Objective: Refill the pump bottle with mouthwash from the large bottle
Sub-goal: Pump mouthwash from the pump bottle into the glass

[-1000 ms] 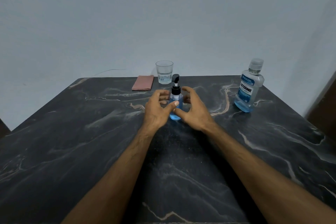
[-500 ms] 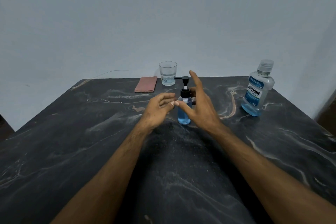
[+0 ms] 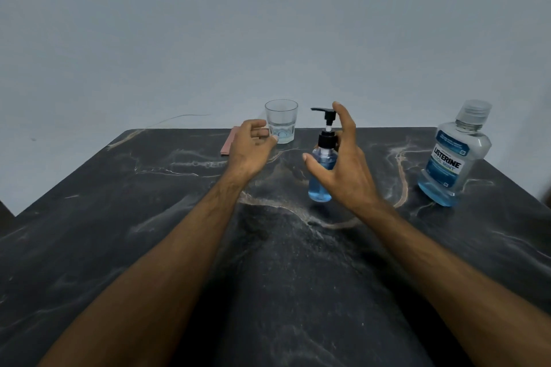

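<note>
A person's two bare forearms reach across a dark marble table (image 3: 149, 232) toward a small clear pump bottle (image 3: 320, 176), which stands upright near the table's middle and holds blue liquid to about its shoulder. The right hand (image 3: 343, 170) is spread wide around the bottle, thumb in front and fingers raised beside the black pump head (image 3: 326, 118); whether it touches the bottle I cannot tell, and it grips nothing. The left hand (image 3: 250, 149) hovers to the left, fingers loosely curled, holding nothing, just in front of a glass (image 3: 281, 121) with a little water. A folded pink cloth (image 3: 228, 143) lies behind that hand. The large bottle (image 3: 456, 158), capped, labelled Listerine and under half full, stands well apart at the right. The pump bottle looks light, smooth, rigid plastic, easily tipped; it seems best steadied round its body while the ribbed black collar is twisted off. The large bottle looks heavier; its flat sides suit a grip.
</note>
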